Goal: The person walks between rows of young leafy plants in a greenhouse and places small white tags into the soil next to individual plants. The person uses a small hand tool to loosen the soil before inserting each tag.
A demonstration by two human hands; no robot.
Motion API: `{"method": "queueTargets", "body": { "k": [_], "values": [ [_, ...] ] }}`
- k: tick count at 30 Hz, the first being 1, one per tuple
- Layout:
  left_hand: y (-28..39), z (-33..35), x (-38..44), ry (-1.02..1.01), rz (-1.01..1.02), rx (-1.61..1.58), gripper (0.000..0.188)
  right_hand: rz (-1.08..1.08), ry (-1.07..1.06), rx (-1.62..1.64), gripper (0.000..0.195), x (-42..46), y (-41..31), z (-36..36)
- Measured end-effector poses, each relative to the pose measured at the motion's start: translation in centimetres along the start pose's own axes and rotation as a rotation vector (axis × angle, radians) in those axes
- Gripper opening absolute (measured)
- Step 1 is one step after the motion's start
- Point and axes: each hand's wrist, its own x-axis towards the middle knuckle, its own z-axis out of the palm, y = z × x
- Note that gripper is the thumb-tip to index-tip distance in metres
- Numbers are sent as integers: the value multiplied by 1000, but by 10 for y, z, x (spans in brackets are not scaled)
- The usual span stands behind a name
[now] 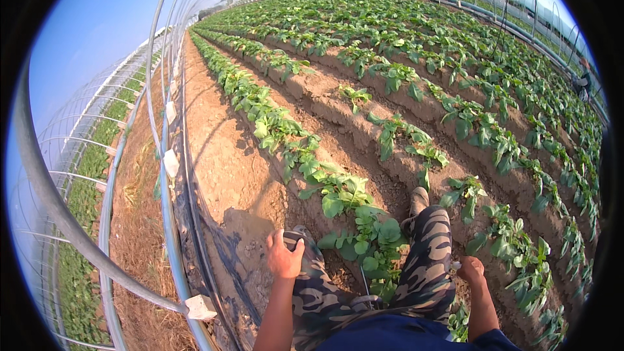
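My left hand (285,256) rests on my left knee, over camouflage trousers (317,278), with thumb and fingers apart and nothing in it. Beside my right thigh, my right hand (471,269) is curled around a small pale object (457,265), too small to name. Between my legs grow large leafy green plants (373,243) on a soil ridge. A thin metal rod (364,280) stands among their lower leaves, near a grey rounded thing (365,298) at my lap. My right shoe (419,200) is on the soil ahead.
Long ridges of leafy plants (399,75) run ahead and to the right, with soil furrows between. On the left stand metal greenhouse hoops (48,190), a pipe rail (173,234), pale blocks (201,307) and black hoses (195,214). A person (583,80) is at the far right edge.
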Motion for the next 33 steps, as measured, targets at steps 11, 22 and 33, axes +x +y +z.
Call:
{"method": "queueTargets", "body": {
  "k": [11,22,33],
  "values": [
    [-5,-1,0,-18,75,27,55,153,-280,-65,37,-21,57,20],
    [40,2,70,-262,194,205,45,-29,295,424,47,-36,10,-90],
    [56,104,114,-926,411,311,42,-388,-26,509,48,205,-186,-116]
  ]
}}
